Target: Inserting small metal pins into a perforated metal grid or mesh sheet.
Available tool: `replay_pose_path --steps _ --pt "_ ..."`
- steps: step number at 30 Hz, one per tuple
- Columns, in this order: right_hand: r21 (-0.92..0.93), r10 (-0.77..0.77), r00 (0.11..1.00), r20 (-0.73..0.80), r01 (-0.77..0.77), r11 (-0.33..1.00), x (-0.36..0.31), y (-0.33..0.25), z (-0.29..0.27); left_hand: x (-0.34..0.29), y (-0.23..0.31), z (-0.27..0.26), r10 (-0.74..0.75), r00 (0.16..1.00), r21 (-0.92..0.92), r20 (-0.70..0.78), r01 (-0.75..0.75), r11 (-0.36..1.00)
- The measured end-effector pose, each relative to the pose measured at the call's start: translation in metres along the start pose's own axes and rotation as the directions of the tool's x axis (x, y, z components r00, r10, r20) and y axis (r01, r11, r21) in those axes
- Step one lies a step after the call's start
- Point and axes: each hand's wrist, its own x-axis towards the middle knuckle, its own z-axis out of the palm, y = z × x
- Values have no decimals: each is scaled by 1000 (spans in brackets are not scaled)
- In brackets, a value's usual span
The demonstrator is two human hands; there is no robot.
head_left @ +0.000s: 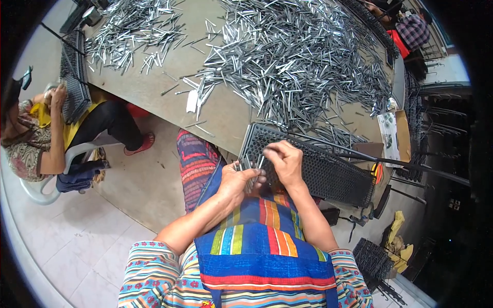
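Several thin grey metal strips stick up from my left hand, whose fingers and thumb are closed around them. Just to the right, my right hand is curled with thumb and fingertips pinched together, and what lies between them is too small to make out. Both hands are at the left end of a long black rack full of small holes. It slants from the table edge down to the right, over my lap. A few strips seem to stand in its left end; my hands partly hide that end.
A big heap of loose metal strips covers much of the table, with a smaller pile at far left. A black rod crosses over the rack. Another person sits left with a similar rack. A cardboard box stands right.
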Motion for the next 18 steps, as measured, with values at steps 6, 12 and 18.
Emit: replay_pose_path --steps 6,12,18 --pt "468 378 861 341 -504 726 -17 -11 2 -3 0 2 -33 997 73 66 28 997" --pt "522 351 924 -151 -227 822 -17 4 -1 -12 -4 -3 -85 996 93 -9 86 992" --pt "58 -61 947 -316 84 995 -1 4 -3 -29 -27 -17 -42 958 344 282 -60 937"
